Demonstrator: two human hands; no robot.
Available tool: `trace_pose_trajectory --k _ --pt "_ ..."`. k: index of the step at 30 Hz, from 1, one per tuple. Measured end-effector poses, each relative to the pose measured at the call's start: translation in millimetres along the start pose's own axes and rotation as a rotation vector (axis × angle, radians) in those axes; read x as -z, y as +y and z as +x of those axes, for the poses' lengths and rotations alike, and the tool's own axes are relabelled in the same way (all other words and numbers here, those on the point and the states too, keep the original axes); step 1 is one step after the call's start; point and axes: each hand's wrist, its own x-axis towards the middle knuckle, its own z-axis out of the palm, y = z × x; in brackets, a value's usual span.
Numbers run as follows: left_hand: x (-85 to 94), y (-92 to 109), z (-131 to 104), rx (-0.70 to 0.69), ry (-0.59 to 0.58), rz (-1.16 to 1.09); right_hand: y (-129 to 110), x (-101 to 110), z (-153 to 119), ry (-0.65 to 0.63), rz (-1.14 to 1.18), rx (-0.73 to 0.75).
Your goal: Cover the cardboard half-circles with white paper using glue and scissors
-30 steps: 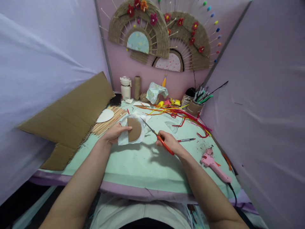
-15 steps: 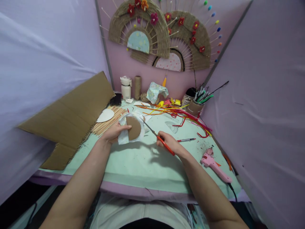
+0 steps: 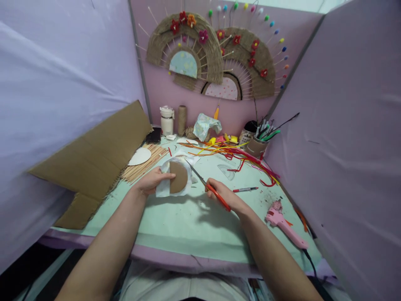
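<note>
My left hand [image 3: 152, 180] grips a brown half-round piece of cardboard [image 3: 179, 180] backed by pale patterned fabric [image 3: 163, 190], with the thumb flat on the cardboard. A margin of the fabric shows around the curved edge and beyond the straight side. In my right hand [image 3: 219, 193] is a pair of scissors [image 3: 200, 179] with red handles. Its dark blades point up and left, their tips close to the fabric's right edge; whether they touch it I cannot tell. Both hands are raised over the pale green table, casting shadows on it.
A pink glue gun [image 3: 286, 225] with a cord lies at the right. Pipe cleaners [image 3: 225, 149], a red pen [image 3: 246, 189] and a clear protractor [image 3: 226, 171] lie behind my right hand. Thin wooden sticks [image 3: 131, 173] and a large cardboard sheet [image 3: 103, 148] are on the left.
The whole view has shifted slightly downward as the head tilts up. The hands keep nearly the same pose, with the fabric-backed cardboard and the scissors still held.
</note>
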Motion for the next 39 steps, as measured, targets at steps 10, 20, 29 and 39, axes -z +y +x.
trace_pose_trajectory --k 10,20,29,39 --pt "-3.9 2.5 -4.4 0.069 -0.023 0.004 -2.7 0.2 -0.9 -0.010 -0.068 -0.019" --pt "-3.9 3.4 -6.3 0.072 -0.024 0.009 -0.1 3.9 -0.2 -0.015 -0.071 -0.015" --pt "-1.8 5.1 -7.5 0.093 -0.013 0.029 1.9 6.9 0.2 0.032 -0.104 -0.065" --pt "-2.7 4.4 -6.9 0.110 0.017 0.000 6.1 7.2 2.3 0.083 -0.188 -0.097"
